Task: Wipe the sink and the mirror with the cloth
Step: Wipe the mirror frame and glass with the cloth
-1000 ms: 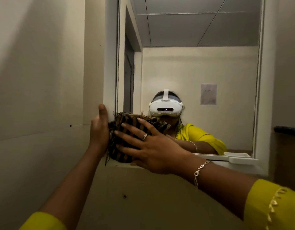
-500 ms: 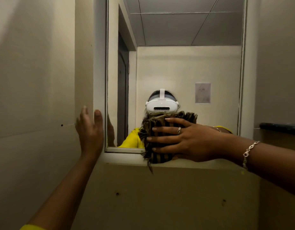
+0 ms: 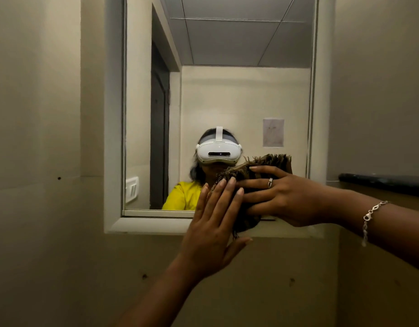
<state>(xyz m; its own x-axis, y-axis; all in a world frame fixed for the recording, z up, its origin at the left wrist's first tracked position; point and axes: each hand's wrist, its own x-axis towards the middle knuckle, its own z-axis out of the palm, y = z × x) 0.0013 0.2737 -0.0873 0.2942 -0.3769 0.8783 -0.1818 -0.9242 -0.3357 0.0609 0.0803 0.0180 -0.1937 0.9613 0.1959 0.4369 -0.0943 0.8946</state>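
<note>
Brown striped fringed cloth (image 3: 267, 161) lies low right on the grey-framed wall mirror (image 3: 227, 90), pressed by our right hand (image 3: 286, 199), fingers spread straight; our left hand (image 3: 211, 227) touches it, flat-fingered. Ungripped, it may slip and drop.

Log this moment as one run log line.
phase: wiping | right hand: presses cloth on mirror lower right | left hand: flat beside cloth | sink: not in view

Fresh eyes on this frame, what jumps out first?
Low on the right of the mirror, the right hand presses a dark fringed cloth flat on the glass, while the left hand lies open at the cloth's left edge. Left of them, the glass reflects a white headset above a yellow top.
</note>
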